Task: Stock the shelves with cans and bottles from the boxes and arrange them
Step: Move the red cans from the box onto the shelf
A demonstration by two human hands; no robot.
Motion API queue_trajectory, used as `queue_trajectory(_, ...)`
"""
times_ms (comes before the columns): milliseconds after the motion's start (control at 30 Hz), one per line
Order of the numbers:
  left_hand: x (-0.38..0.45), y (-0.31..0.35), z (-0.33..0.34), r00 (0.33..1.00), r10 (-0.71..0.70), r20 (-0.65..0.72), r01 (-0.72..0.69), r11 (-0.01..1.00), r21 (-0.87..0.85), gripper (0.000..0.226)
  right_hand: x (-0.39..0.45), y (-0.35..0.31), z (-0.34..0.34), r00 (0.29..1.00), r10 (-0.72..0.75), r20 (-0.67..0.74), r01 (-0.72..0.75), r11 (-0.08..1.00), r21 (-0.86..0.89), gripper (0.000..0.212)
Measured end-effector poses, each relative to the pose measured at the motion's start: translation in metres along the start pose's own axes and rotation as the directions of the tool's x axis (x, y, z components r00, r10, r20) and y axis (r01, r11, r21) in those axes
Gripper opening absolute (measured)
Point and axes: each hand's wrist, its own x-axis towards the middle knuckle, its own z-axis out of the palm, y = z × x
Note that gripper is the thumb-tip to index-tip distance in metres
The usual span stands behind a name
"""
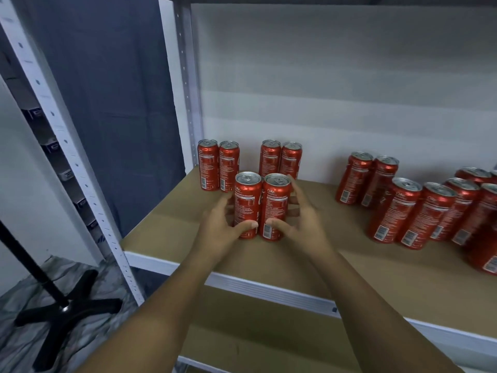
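**Two Coke cans, standing up on the shelf**

My left hand (220, 227) curls round the left can (247, 203), my right hand (298, 224) round the right can (275, 205). Both cans stand upright, tops up, touching, near the front-left of the brown shelf board (349, 278). Four more cans (248, 164) behind, a bunch (419, 205) to the right. White back panel (336, 90), dark curtain (107, 103) left.

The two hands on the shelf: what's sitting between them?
In the head view, two upright red cans stand side by side between the left hand and right hand, thumbs on their fronts, fingers curving round the outer sides.
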Motion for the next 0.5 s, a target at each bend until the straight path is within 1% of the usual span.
queue_trajectory(167, 0.036, -0.014, 0.002, 0.999, -0.006, -0.045, 0.006, 1.0, 0.004, 0.074, 0.04, 0.014, 0.02, 1.0, 0.003, -0.014, -0.003, 0.999, 0.045, 0.1)
queue_trajectory(300, 0.058, -0.025, -0.003, 0.999, -0.02, -0.051, 0.02, 1.0, 0.003, 0.072, 0.07, 0.022, 0.037, 0.999, 0.002, -0.038, -0.002, 1.0, 0.013, 0.101)
queue_trajectory(367, 0.068, -0.029, -0.005, 0.998, -0.032, -0.056, 0.032, 0.999, -0.001, 0.073, 0.078, 0.024, 0.044, 0.999, 0.001, -0.053, -0.001, 1.0, 0.005, 0.1)
queue_trajectory(500, 0.084, -0.031, -0.008, 0.995, -0.072, -0.067, 0.074, 0.997, 0.03, 0.071, 0.089, 0.027, 0.055, 0.997, -0.011, -0.078, 0.014, 0.999, 0.046, 0.102)
